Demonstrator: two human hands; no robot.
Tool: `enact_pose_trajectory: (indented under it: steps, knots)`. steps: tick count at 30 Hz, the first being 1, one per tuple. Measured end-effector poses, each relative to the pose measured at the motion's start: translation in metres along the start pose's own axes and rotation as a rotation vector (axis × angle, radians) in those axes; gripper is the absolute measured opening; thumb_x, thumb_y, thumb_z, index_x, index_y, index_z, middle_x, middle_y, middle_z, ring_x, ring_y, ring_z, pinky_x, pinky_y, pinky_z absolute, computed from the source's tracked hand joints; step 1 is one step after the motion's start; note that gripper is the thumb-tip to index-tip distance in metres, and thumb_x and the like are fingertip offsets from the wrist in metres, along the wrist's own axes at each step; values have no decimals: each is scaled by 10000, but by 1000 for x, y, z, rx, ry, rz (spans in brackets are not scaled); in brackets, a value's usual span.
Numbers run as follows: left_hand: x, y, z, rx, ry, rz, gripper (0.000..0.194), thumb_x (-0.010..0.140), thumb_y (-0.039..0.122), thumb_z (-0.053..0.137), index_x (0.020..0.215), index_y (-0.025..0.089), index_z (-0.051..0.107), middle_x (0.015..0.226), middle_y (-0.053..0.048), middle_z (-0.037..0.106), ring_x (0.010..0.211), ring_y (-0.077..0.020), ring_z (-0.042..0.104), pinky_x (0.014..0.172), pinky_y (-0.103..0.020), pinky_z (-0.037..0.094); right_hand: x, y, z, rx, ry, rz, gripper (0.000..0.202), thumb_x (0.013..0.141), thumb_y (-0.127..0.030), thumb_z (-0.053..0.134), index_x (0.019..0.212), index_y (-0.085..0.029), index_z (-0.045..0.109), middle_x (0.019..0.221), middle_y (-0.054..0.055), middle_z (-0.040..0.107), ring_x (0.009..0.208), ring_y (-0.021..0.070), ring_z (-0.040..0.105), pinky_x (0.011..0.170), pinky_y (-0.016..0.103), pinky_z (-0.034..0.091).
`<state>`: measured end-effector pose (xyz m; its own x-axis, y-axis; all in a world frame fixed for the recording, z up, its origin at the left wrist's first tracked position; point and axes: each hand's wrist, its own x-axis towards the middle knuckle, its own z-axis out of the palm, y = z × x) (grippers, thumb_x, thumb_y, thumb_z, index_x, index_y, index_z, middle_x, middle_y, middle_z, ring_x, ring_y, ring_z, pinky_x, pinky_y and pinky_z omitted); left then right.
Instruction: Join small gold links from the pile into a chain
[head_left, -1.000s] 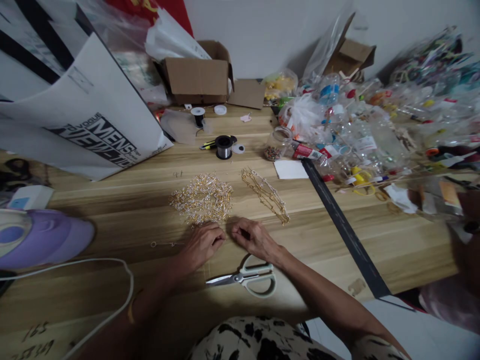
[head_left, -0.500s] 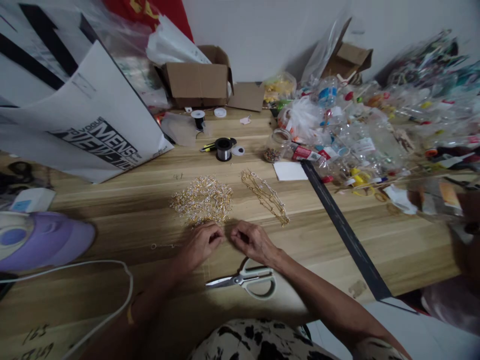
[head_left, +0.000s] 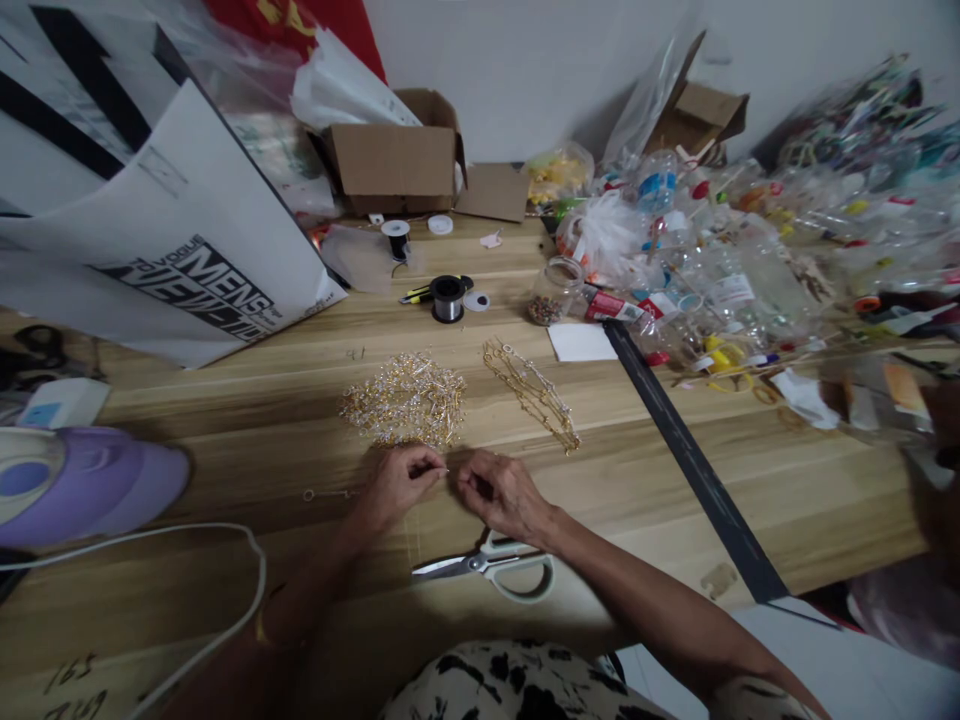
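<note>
My left hand is closed in a pinch at the near edge of a pile of gold and clear beads. A tiny pale bit shows at its fingertips, too small to name. Close beside it, my right hand has its fingers pinched together, and what they hold is hidden. A thin chain with a ring lies left of my left hand and runs towards it. Gold beaded chains are laid out beyond my right hand. Scissors with pale green handles lie partly open below both hands.
Wire spools and a jar of beads stand farther back. Plastic bottles are heaped at the right, past a dark strip. A large paper bag, a purple device and a white cable occupy the left.
My right hand has turned slightly and shifted a little down. The fingertips of my left hand now show a tiny pale bit. Other things lie as before.
</note>
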<state>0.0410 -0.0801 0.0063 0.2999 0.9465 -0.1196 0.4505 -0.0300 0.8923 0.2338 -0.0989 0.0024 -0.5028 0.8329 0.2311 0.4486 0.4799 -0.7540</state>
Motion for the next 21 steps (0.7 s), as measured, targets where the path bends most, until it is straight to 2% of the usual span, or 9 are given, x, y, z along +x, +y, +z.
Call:
enact_pose_trajectory:
  steps: [21]
  knots:
    - [-1,1,3,14,-10,-12,89,702,187,590,662,131,646,651,-33,663,612,-135,595,594,-220,461,1,1,0,0,-16,-21,84,794,-101,536,766,-172,570,710,4,575,583,109,508,572,197,372]
